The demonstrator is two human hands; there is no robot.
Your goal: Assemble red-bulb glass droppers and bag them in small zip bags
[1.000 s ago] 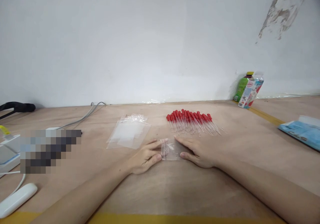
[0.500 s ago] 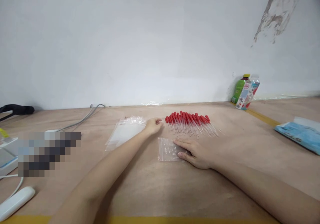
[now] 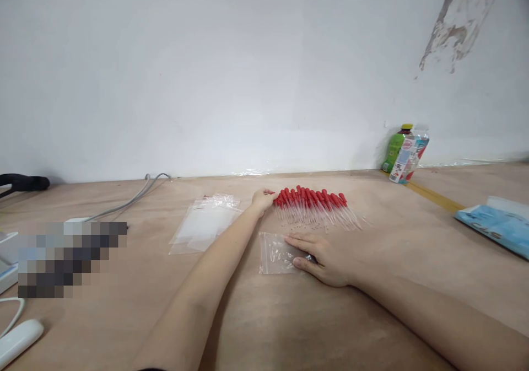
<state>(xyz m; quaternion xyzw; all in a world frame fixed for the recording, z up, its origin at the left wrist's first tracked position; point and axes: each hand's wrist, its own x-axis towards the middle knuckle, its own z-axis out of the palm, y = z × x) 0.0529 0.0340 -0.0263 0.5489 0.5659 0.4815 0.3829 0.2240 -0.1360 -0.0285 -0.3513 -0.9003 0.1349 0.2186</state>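
Observation:
A row of glass droppers (image 3: 311,205) with red rubber bulbs lies on the table, tips toward me. My left hand (image 3: 263,200) is at the left end of the row, fingers closed on the red bulb of a dropper; the fingers partly hide it. My right hand (image 3: 320,258) lies flat, fingers stretched out, over the right part of a clear zip bag (image 3: 273,254). The bag rests flat on the table just in front of the droppers. Left of it, behind my left forearm, is a spread stack of clear plastic bags (image 3: 204,222).
Against the wall at the back right stand a green bottle (image 3: 394,150) and a clear labelled bottle (image 3: 409,159). A blue packet (image 3: 498,225) lies at the right. On the left are grey cables (image 3: 132,197), a white device (image 3: 20,340) and a black object (image 3: 27,182).
My left hand has moved right and slightly away from me, from beside the droppers onto the leftmost bulb. My right hand stays on the zip bag. The view has shifted slightly.

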